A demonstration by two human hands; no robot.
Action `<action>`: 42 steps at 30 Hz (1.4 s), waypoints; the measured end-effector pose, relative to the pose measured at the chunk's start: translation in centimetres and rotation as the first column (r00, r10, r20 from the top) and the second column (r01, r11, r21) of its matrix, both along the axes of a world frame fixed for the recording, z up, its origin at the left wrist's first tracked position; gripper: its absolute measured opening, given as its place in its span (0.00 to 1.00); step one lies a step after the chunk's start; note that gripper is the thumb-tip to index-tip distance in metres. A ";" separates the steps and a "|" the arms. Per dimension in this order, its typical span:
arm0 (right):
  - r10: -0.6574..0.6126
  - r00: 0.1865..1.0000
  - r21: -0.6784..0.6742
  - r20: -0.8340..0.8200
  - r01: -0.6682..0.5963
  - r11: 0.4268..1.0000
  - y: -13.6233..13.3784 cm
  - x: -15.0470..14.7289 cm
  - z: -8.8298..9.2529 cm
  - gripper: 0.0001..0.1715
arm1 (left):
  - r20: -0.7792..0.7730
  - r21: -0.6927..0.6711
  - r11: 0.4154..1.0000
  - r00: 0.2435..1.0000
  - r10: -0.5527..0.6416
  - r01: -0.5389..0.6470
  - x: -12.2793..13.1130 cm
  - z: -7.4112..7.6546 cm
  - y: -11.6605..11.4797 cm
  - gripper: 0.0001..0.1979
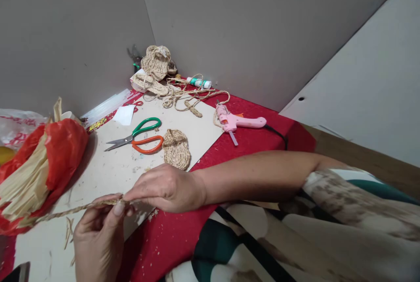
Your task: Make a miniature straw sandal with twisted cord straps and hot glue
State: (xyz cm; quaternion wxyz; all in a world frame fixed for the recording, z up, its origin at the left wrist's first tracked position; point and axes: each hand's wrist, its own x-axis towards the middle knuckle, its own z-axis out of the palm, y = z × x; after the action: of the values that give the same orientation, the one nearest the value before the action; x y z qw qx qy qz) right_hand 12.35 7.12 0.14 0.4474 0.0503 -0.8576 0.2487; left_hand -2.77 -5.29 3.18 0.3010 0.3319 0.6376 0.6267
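Note:
Both of my hands pinch a thin twisted straw rope (70,210) low in the view. My left hand (98,234) grips it from below with thumb and fingers closed. My right hand (166,188) closes on it from the right, right beside the left thumb. The rope runs left toward a red plastic bag (61,150) stuffed with pale dried husk strips (22,185). A small woven straw sandal (177,148) lies just beyond my right hand on a beige board (108,168).
Green and orange handled scissors (141,135) lie on the board. A pink glue gun (238,121) rests on the red tablecloth (249,142). Woven straw pieces and braided cord (157,67) pile in the back corner with a glue stick (200,82). Grey walls close in behind.

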 end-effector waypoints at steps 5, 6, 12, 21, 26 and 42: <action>-0.068 0.997 -0.048 -0.045 0.066 0.997 0.0 0.0 0.3 0.16 | 0.144 0.035 0.999 0.989 -0.033 0.028 -0.1 0.4 0.5 0.14; -0.089 0.994 -0.076 -0.062 0.084 0.994 0.0 0.1 0.5 0.16 | 0.146 0.036 0.999 0.989 -0.038 0.033 -0.1 0.5 0.6 0.13; -0.056 0.997 -0.111 -0.056 0.050 0.993 0.5 0.5 1.2 0.16 | 0.156 0.035 0.996 0.984 -0.087 0.083 0.0 0.3 0.6 0.14; 0.018 0.978 0.015 0.206 -0.022 1.000 0.6 0.5 1.1 0.18 | 0.131 -0.009 0.985 0.977 -0.169 0.171 -0.2 -0.3 0.6 0.12; -0.017 0.914 0.027 0.404 0.007 1.000 0.5 0.7 1.6 0.17 | 0.095 -0.062 0.975 0.974 -0.207 0.213 -0.5 -0.6 0.4 0.12; -0.004 0.996 -0.382 0.092 0.039 0.923 0.6 1.0 2.5 0.11 | -0.315 -0.107 0.978 0.927 -0.202 0.176 0.5 -0.4 0.1 0.06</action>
State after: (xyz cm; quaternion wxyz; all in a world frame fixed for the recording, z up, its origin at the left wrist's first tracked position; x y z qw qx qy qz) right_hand 13.39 7.67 2.65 0.4125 -0.0586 -0.8120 0.4087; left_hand -2.29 -5.22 2.76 0.2636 0.4783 0.6671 0.5066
